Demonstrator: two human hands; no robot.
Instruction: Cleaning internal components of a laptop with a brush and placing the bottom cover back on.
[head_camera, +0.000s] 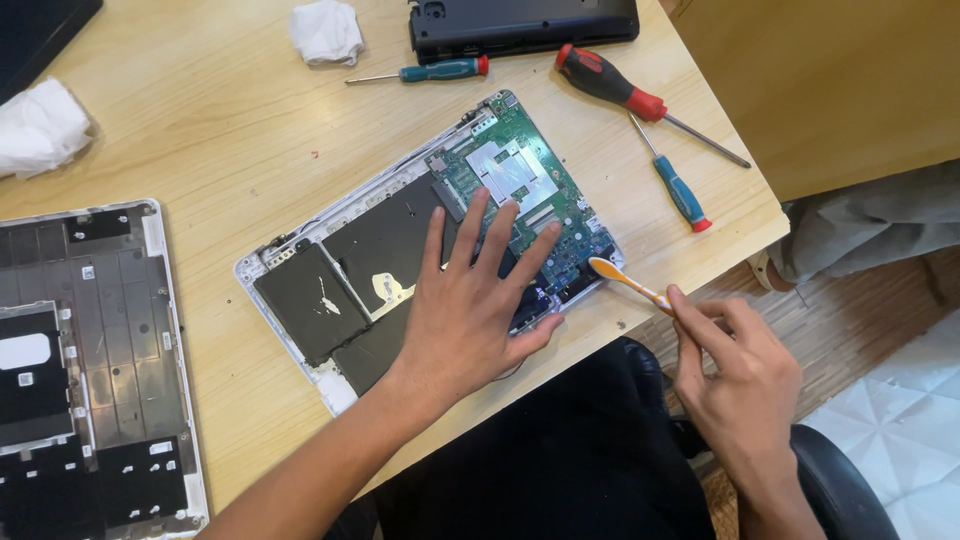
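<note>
Closest to the lens, the right hand (735, 375) pinches an orange pry tool (628, 281) between thumb and fingers, its flat tip touching the near right corner of the opened laptop base (420, 230). Beside it the left hand (470, 300) lies flat and spread on that base, fingers open, holding nothing, palm over the black battery panels (345, 270) and fingertips reaching the green circuit board (520, 180). That base sits tilted near the middle of the wooden table (200, 130). A removed bottom cover (90, 370) lies at the left edge. Farther back rest a red-handled screwdriver (620, 90), two teal-handled screwdrivers (440, 70) (680, 190), two crumpled white cloths (325, 30) (40, 125) and a black device (520, 22).
</note>
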